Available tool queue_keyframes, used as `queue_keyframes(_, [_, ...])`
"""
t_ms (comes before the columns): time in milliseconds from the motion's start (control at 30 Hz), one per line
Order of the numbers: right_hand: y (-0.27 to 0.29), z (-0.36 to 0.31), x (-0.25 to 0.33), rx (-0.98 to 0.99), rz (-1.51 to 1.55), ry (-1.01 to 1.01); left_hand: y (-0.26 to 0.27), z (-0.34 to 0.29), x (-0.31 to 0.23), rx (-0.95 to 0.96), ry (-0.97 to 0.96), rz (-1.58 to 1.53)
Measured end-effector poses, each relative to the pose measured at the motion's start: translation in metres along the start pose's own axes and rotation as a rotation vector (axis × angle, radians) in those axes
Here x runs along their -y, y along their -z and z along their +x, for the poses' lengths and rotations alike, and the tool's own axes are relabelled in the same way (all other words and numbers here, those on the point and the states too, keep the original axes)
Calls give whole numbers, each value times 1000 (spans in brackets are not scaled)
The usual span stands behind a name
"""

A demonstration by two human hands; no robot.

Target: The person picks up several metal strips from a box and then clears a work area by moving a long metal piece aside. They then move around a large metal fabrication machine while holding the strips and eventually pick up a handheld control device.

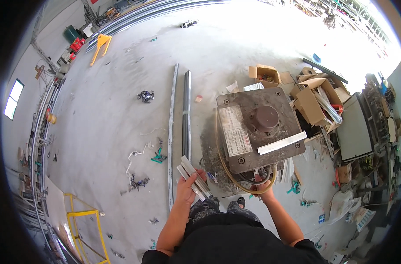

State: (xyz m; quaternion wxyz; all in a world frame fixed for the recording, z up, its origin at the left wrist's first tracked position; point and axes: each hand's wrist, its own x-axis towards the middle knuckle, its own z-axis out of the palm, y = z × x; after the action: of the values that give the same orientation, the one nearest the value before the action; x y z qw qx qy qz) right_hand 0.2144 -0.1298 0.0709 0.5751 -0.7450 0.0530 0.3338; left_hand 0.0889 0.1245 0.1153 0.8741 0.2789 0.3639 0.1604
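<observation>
Several short, pale metal profile pieces (193, 178) are gripped in my left hand (187, 188), in front of my body and left of the machine. My right hand (265, 193) reaches in at the near edge of a brown, heavy-looking machine (246, 160). A yellowish hose (224, 163) loops in front of its fingers and partly hides them, so what they touch is unclear. On the machine's top plate stands a round brown knob-like cap (266, 118). One more short pale profile (282, 143) lies across the plate's near right corner.
Long metal profiles (187, 110) lie on the floor left of the machine. To its right are open cardboard boxes (309, 104), a grey panel (354, 127) and scrap. Several green and dark strap scraps (158, 156) litter the floor. A yellow frame (84, 213) stands at lower left.
</observation>
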Motion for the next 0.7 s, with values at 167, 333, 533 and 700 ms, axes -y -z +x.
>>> queue_keyframes(167, [4,5,-20,-20,99,-1,5,12,1,-10,16,34])
queue_keyframes(333, [6,-21,-11,-16,84,51,-4,1,14,-30,46,14])
queue_keyframes(533, [8,-31,-19,50,61,110,-3,-33,61,-153,61,-37])
queue_keyframes(700, [15,-35,-25,9,-193,263,12,-72,116,-216,182,-12])
